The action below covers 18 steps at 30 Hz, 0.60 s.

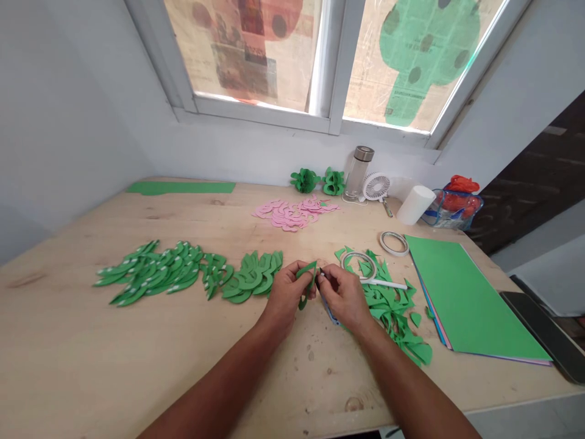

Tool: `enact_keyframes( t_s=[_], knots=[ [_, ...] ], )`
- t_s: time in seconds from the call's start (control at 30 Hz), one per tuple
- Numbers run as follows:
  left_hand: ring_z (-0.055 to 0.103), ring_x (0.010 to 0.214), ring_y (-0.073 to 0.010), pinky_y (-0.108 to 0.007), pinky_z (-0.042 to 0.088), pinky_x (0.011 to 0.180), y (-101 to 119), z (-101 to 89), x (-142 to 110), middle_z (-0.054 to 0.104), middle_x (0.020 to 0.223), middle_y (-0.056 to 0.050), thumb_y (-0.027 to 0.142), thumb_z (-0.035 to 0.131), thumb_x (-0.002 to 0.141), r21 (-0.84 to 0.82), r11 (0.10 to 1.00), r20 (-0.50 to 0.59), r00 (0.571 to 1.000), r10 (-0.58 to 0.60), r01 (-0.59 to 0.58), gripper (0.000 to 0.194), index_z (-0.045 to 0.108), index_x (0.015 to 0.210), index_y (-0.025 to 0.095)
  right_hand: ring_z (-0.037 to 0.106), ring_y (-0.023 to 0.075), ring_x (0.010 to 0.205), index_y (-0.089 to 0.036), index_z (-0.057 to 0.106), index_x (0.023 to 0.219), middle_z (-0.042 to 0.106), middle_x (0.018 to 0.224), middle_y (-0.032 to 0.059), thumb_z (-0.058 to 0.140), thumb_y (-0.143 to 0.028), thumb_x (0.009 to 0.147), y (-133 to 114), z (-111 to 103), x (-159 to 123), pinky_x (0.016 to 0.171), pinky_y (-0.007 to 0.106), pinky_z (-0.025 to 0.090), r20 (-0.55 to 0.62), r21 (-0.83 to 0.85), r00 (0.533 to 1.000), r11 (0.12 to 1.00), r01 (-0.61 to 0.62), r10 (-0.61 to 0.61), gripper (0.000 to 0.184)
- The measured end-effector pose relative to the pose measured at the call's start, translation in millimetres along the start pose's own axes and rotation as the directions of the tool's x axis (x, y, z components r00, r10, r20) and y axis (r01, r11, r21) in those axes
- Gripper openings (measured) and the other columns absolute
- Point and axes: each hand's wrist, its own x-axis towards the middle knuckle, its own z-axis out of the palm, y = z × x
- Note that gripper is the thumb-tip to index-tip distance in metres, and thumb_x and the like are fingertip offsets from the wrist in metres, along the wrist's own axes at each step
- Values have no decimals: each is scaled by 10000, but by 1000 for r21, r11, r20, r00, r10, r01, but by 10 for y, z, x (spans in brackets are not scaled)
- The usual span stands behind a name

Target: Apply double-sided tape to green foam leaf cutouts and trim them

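My left hand [290,286] is closed on a green paper cutout [308,272], holding it upright by its lower part above the table. Close beside it, my right hand [343,292] is pinched, with a small dark tip showing at its fingertips by the cutout's edge. What that tip belongs to I cannot make out. A slim blue-grey object [329,311] shows below the right hand; whether it is held or lying there is unclear. Left of my hands lies a pile of curved green cutouts [254,277]. Green paper scraps [388,308] are heaped to the right.
Green pieces with white patches [153,271] lie left. Pink cutouts [292,213] are behind my hands. Two tape rolls [393,243], a white pen-like stick [387,284] and stacked coloured sheets [470,299] lie right. A glass bottle [358,174] and small fan [376,186] stand near the wall.
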Motion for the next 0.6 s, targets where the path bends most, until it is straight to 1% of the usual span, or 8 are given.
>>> enact_keyframes(
  t_s=[0.3,0.6],
  knots=[
    [423,400,-73,-200,332,438,11,6,-12,487,435,55,291,623,654,-7,1000,5,1000,7,-7,170,514,624,165,455,104,546,-169,564,681,547,611,-6,445,-249,826,-11,-5,-2,532,212,324,-1,-2,1000,1000,3,-3,203],
    [425,380,-73,-198,310,413,6,4,-5,490,422,50,303,631,647,-1,1000,4,1000,10,-10,185,514,615,163,458,104,548,-174,563,683,551,616,-8,444,-239,827,0,-7,0,537,211,328,5,6,1000,1000,8,-8,198]
  ],
)
